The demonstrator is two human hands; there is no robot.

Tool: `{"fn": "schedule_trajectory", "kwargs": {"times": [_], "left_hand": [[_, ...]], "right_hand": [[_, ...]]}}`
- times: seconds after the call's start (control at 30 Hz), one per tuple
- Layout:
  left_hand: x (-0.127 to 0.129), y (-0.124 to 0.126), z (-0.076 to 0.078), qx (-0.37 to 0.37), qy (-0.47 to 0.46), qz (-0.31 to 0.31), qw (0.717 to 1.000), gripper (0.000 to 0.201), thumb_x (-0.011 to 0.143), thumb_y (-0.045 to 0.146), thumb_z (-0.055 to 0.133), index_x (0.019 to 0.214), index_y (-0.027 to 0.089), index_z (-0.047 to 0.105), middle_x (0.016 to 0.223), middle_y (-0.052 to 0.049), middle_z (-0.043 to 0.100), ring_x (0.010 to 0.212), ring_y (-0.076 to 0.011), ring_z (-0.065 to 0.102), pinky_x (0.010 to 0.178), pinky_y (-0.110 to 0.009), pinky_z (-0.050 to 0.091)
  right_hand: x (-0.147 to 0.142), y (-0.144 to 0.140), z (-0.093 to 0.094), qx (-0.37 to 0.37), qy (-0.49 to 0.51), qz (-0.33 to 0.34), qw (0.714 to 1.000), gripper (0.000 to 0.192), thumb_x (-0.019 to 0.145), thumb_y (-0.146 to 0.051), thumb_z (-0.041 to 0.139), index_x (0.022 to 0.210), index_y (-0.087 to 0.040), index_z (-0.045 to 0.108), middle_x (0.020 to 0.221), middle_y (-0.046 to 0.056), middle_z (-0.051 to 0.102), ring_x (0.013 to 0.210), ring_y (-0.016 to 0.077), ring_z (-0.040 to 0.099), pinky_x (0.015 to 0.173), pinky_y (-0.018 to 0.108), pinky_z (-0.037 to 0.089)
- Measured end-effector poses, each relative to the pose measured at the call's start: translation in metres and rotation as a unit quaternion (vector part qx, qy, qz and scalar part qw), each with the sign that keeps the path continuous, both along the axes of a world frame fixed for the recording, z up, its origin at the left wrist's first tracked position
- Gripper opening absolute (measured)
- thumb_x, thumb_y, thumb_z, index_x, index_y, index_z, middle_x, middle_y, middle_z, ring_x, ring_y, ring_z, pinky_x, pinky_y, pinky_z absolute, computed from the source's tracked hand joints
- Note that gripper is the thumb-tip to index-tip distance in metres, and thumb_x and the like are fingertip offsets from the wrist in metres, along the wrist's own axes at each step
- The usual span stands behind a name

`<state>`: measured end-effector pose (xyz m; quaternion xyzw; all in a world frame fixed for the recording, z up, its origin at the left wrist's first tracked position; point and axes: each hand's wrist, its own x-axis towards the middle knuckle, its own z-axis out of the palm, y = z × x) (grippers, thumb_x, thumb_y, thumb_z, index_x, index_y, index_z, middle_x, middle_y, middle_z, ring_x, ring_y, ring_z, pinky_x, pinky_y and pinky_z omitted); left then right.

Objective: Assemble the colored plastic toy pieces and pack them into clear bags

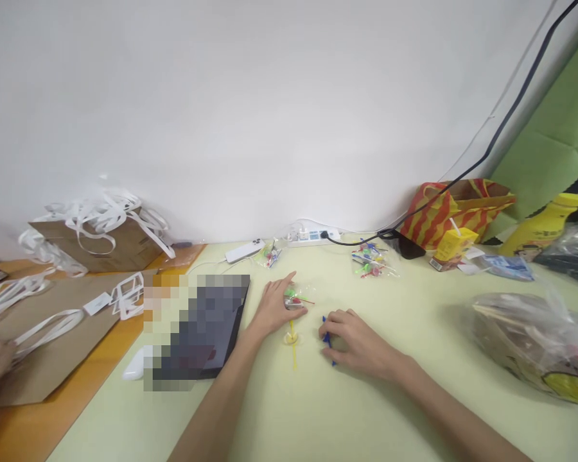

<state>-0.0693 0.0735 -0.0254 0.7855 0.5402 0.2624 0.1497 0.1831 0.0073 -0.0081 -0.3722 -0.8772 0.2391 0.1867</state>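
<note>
Both forearms come in bare from the lower edge of the view and angle towards each other, the left from the lower middle, the right from the lower right corner. The left hand (273, 307) lies palm down with the wrist straight, its fingers stretched forward and loosely spread, the thumb tucked towards the right side, the fingertips low at the surface. The right hand (355, 341) sits just beside it, knuckles up and back of the hand showing, its fingers curled under and drawn together in a pinch at the thumb side, wrist low
</note>
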Motion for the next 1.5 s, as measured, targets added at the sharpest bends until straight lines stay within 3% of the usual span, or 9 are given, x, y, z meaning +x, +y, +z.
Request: {"fn": "schedule_trajectory", "kwargs": {"times": [0.13, 0.2, 0.33, 0.5, 0.7, 0.87, 1.17, 1.3, 1.5], "left_hand": [[0.0, 0.0, 0.0, 0.001, 0.001, 0.001, 1.0, 0.092, 0.073, 0.042, 0.082, 0.152, 0.028, 0.037, 0.126, -0.005, 0.063, 0.12, -0.0299, 0.053, 0.108, -0.043, 0.038], [0.0, 0.0, 0.0, 0.002, 0.001, 0.0, 1.0, 0.092, 0.073, 0.041, 0.083, 0.152, 0.028, 0.037, 0.126, -0.005, 0.063, 0.12, -0.03, 0.053, 0.108, -0.044, 0.037], [0.0, 0.0, -0.001, 0.0, -0.002, -0.003, 1.0, 0.091, 0.073, 0.041, 0.082, 0.152, 0.029, 0.038, 0.126, -0.005, 0.062, 0.121, -0.0303, 0.053, 0.11, -0.044, 0.035], [0.0, 0.0, 0.0, -0.002, -0.005, -0.001, 1.0, 0.092, 0.072, 0.041, 0.082, 0.152, 0.029, 0.038, 0.125, -0.005, 0.063, 0.12, -0.0304, 0.053, 0.11, -0.045, 0.036], [0.0, -0.002, 0.0, 0.0, -0.007, 0.003, 1.0, 0.092, 0.072, 0.041, 0.082, 0.151, 0.029, 0.039, 0.125, -0.006, 0.063, 0.121, -0.0308, 0.054, 0.11, -0.045, 0.035], [0.0, -0.003, 0.001, -0.001, -0.008, 0.003, 1.0, 0.091, 0.072, 0.042, 0.083, 0.151, 0.029, 0.039, 0.125, -0.006, 0.063, 0.122, -0.0306, 0.053, 0.109, -0.044, 0.037], [0.0, -0.002, 0.001, -0.003, -0.006, 0.004, 1.0, 0.092, 0.07, 0.041, 0.084, 0.151, 0.029, 0.041, 0.124, -0.006, 0.063, 0.119, -0.0313, 0.054, 0.108, -0.045, 0.036], [0.001, -0.001, 0.001, -0.004, -0.003, 0.002, 1.0, 0.094, 0.069, 0.041, 0.083, 0.151, 0.029, 0.04, 0.123, -0.006, 0.064, 0.12, -0.0316, 0.054, 0.108, -0.045, 0.036], [0.001, -0.002, 0.001, -0.005, 0.001, 0.0, 1.0, 0.094, 0.07, 0.041, 0.083, 0.152, 0.028, 0.038, 0.125, -0.006, 0.063, 0.122, -0.032, 0.053, 0.109, -0.044, 0.035]], "right_hand": [[0.01, 0.008, -0.007, -0.012, -0.005, -0.044, 0.999, 0.036, 0.089, -0.025, 0.063, 0.124, -0.026, 0.057, 0.11, 0.006, 0.065, 0.103, 0.0241, 0.061, 0.092, 0.038, 0.041], [0.019, 0.016, -0.011, -0.043, -0.003, -0.079, 0.996, 0.031, 0.087, -0.028, 0.066, 0.118, -0.023, 0.06, 0.107, 0.006, 0.066, 0.099, 0.024, 0.062, 0.088, 0.036, 0.043], [0.04, 0.031, -0.017, -0.089, -0.011, -0.11, 0.99, 0.002, 0.086, -0.022, 0.063, 0.087, -0.021, 0.065, 0.097, 0.005, 0.066, 0.088, 0.0212, 0.063, 0.078, 0.031, 0.045], [0.049, 0.037, -0.017, -0.082, -0.016, -0.12, 0.989, 0.013, 0.083, -0.012, 0.055, 0.078, -0.021, 0.062, 0.093, 0.005, 0.064, 0.085, 0.0211, 0.06, 0.074, 0.031, 0.042], [0.051, 0.036, -0.014, -0.09, 0.0, -0.101, 0.991, 0.012, 0.083, -0.012, 0.052, 0.076, -0.021, 0.058, 0.092, 0.005, 0.064, 0.085, 0.0209, 0.059, 0.076, 0.031, 0.042], [0.062, 0.041, -0.014, -0.113, 0.018, -0.113, 0.987, 0.015, 0.087, -0.017, 0.046, 0.077, -0.021, 0.056, 0.081, 0.002, 0.063, 0.072, 0.0186, 0.055, 0.064, 0.028, 0.04], [0.081, 0.048, -0.012, -0.157, 0.044, -0.12, 0.979, 0.014, 0.08, -0.027, 0.056, 0.08, -0.021, 0.069, 0.072, 0.002, 0.067, 0.069, 0.0192, 0.061, 0.064, 0.028, 0.045], [0.09, 0.049, -0.012, -0.142, 0.055, -0.145, 0.978, 0.019, 0.076, -0.021, 0.054, 0.084, -0.022, 0.07, 0.074, 0.002, 0.07, 0.07, 0.0197, 0.064, 0.066, 0.029, 0.048], [0.088, 0.056, -0.006, -0.092, 0.092, -0.171, 0.977, 0.01, 0.078, -0.024, 0.056, 0.079, -0.022, 0.065, 0.079, 0.003, 0.073, 0.076, 0.0208, 0.069, 0.073, 0.031, 0.052]]}}
